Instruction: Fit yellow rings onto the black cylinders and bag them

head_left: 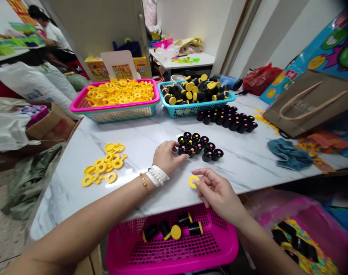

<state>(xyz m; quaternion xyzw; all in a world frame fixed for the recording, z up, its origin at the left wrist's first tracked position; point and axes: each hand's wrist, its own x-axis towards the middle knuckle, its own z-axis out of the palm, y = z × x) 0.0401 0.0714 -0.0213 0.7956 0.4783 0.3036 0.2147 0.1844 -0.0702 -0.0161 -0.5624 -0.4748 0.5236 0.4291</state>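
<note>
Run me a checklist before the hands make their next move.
1. Ring in right hand: ok, pinched.
2. Left hand at the nearer black cups: ok, at the cluster's left edge.
3. Left hand's grip on a cup: cannot tell.
4. Those cups upright: ok, standing.
5. Spare rings at hand: ok, loose on the table beyond the left forearm.
6. Room in the nearer basket: ok, much of its floor is bare.

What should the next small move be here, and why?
Probably lift one black cup from the nearer cluster with the left hand: it is right beside those cups, the right hand pinches a yellow ring, and the black pieces in the pink basket have yellow ends.
</note>
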